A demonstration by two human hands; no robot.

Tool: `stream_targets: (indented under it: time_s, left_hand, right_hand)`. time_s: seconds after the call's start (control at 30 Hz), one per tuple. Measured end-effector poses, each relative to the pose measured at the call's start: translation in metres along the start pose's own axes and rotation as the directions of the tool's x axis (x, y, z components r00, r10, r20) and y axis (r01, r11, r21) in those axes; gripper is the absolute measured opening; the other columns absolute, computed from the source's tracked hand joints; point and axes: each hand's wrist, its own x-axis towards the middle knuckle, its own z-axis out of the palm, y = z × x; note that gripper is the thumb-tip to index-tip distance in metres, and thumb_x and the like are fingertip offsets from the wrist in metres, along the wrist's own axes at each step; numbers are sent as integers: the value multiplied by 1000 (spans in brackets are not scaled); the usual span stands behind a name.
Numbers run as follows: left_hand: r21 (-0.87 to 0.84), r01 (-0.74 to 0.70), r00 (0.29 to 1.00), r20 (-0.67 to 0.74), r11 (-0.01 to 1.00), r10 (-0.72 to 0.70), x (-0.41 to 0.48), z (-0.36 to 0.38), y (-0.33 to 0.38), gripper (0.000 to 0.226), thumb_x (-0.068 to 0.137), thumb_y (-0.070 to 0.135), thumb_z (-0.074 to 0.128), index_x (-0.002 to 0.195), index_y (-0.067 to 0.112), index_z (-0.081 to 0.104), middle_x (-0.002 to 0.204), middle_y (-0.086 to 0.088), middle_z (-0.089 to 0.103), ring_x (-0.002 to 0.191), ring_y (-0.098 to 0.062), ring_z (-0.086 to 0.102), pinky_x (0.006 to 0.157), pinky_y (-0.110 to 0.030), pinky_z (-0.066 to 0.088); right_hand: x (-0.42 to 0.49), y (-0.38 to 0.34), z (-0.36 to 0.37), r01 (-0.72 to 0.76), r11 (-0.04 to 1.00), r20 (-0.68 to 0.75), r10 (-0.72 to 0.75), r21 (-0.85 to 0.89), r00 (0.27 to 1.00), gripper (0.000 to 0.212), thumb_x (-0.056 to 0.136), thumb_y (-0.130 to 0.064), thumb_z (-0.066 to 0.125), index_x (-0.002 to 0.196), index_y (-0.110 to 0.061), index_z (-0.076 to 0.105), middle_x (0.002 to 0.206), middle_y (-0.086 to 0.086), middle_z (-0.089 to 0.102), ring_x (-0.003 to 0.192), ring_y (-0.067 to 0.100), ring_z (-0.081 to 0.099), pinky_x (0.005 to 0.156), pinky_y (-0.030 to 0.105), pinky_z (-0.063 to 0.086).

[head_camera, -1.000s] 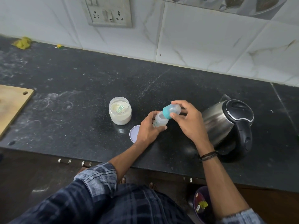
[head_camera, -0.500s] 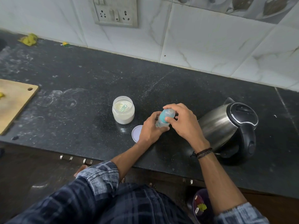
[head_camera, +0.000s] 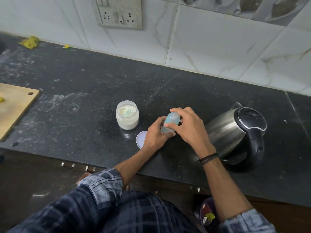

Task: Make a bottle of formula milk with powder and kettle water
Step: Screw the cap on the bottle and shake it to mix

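Note:
A small baby bottle with a teal cap (head_camera: 171, 119) stands on the black counter (head_camera: 84, 84) at the centre. My left hand (head_camera: 155, 134) grips its clear body from the left. My right hand (head_camera: 188, 126) curls over the teal cap from the right, fingers and thumb around it. An open jar of white formula powder (head_camera: 127, 115) with a green scoop inside stands to the left. Its white lid (head_camera: 141, 140) lies flat by my left wrist. A steel kettle with a black handle (head_camera: 239, 132) stands to the right.
A wooden cutting board (head_camera: 15, 106) lies at the left edge of the counter. A wall socket (head_camera: 118, 14) sits on the tiled wall behind. Yellow scraps (head_camera: 29, 42) lie at the back left. A bin (head_camera: 208, 216) stands on the floor below the counter.
My right hand brought the teal cap down from a tilted position onto the bottle's top and now wraps around it. My left hand kept hold of the bottle body.

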Motion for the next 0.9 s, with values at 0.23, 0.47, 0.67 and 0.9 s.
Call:
stream_targets:
  time_s: [0.23,0.47,0.67,0.9]
  left_hand:
    - [-6,17,1000,1,1000,-17,1,1,-1,68,78,25,88,135,27,53,131,8,65,118,-12,61,104,-43,52]
    - [-3,14,1000,4,1000,-14,0,0,-1,67,78,25,88,135,26,53,129,8,65,116,-13,62,102,-43,53]
    - [4,23,1000,5,1000,-23,0,1,-1,67,78,26,88,135,26,53,130,8,65,117,-13,61,103,-42,53]
    - [8,28,1000,5,1000,-28,1,1,0,68,78,28,88,136,26,53,129,8,65,116,-14,62,101,-43,54]
  right_hand:
    - [-2,6,-13,50,998,-34,-49,32,998,61,87,-22,82,143,-29,60,128,-6,60,112,13,63,97,39,56]
    - [0,5,-11,10,1000,-38,-9,25,999,49,88,-25,82,134,-26,65,118,-4,62,89,5,62,77,19,51]
    - [2,4,-15,50,996,36,-52,67,998,64,83,-22,85,142,-32,60,133,-8,60,112,11,63,95,38,58]
    - [4,2,-7,4,1000,-3,-4,1,1000,55,84,-40,84,132,-29,61,121,-6,57,104,15,65,87,35,57]
